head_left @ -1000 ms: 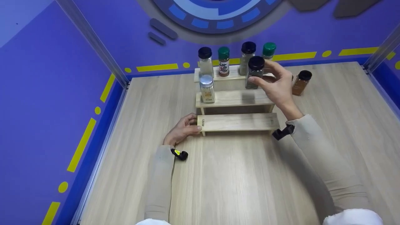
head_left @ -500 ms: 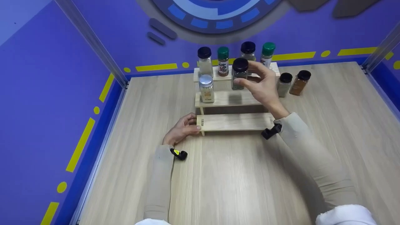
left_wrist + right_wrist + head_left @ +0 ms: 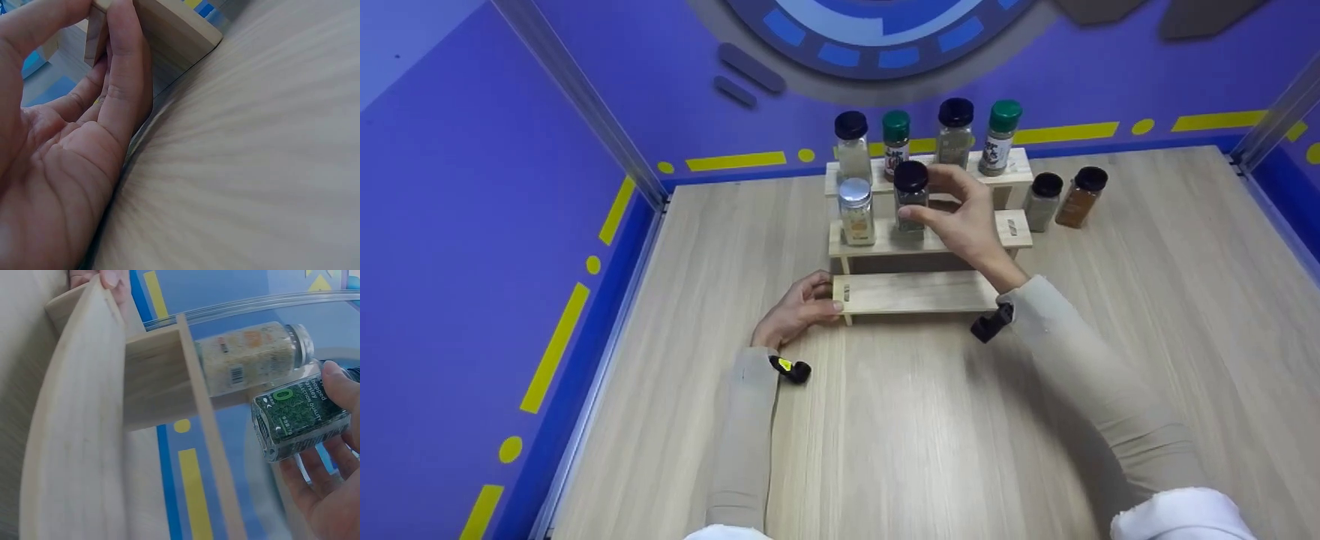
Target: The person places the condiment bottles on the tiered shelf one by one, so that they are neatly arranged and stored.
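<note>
My right hand (image 3: 969,225) holds a black-capped parsley jar (image 3: 912,201) between thumb and fingers, over the middle step of a three-step wooden spice rack (image 3: 915,292). Its label, reading chopped parsley, faces the right wrist camera; dark green flakes (image 3: 298,413) show through the clear sides. Whether its base touches the step, I cannot tell. Just left of it stands a silver-capped jar (image 3: 856,217) with pale contents. My left hand (image 3: 795,309) grips the left end of the lowest step, thumb at the front, as the left wrist view also shows.
Along the top step stand a black-capped jar (image 3: 853,154), a green-capped jar (image 3: 896,127), another black-capped jar (image 3: 955,142) and another green-capped jar (image 3: 997,150). Right of the rack, a grey-green jar (image 3: 1042,206) and a reddish-brown jar (image 3: 1080,202) stand on the table. Blue walls enclose the table.
My right hand has carried the parsley jar leftward along the middle step and lowered it, toward the silver-capped jar. My left hand keeps its grip on the rack.
</note>
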Tool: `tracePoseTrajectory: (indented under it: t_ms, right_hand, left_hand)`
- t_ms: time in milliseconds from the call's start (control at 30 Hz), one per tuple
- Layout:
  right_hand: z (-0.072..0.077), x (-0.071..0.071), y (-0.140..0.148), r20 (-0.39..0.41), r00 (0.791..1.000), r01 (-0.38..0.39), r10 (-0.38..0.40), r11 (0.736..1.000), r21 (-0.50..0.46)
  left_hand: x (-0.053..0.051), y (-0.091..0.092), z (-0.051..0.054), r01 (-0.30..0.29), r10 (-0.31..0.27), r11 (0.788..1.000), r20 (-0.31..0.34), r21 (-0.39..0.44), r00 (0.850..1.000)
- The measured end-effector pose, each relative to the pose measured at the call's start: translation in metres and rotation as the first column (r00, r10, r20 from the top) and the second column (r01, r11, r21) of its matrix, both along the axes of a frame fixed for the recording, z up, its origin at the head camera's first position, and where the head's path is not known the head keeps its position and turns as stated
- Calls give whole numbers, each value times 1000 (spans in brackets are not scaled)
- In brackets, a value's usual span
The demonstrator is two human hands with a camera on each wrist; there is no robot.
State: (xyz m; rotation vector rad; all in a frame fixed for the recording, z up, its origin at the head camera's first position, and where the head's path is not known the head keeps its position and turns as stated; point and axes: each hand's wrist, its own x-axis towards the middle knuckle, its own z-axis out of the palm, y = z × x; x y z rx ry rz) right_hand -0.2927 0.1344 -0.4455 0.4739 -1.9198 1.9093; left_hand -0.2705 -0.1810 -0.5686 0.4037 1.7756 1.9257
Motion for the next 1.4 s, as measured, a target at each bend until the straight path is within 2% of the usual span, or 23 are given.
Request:
tracePoseTrajectory:
  t_ms: [300, 700, 933, 1100, 1267, 1400]
  right_hand:
    - [-12, 2, 0, 50, 999, 11, -12, 1000, 28]
    - [-20, 3, 3, 35, 999, 8, -8, 1000, 0]
    - [-19, 4, 3, 49, 999, 18, -19, 1000, 18]
    - [-18, 5, 3, 65, 997, 36, -38, 999, 33]
    - [-14, 6, 0, 93, 996, -1, -5, 998, 63]
    - [-6, 7, 8, 74, 997, -5, 0, 998, 64]
  left_hand:
    - [-2, 5, 0, 16, -16, 1000, 4, 13, 1000]
    - [-4, 9, -1, 36, -36, 999, -10, 18, 999]
    - [-5, 11, 0, 28, -28, 999, -13, 17, 1000]
    - [-6, 11, -1, 48, -48, 999, -19, 12, 999]
    - [-1, 0, -2, 21, -21, 1000, -9, 5, 1000]
    - [-3, 1, -1, 23, -22, 1000, -19, 2, 1000]
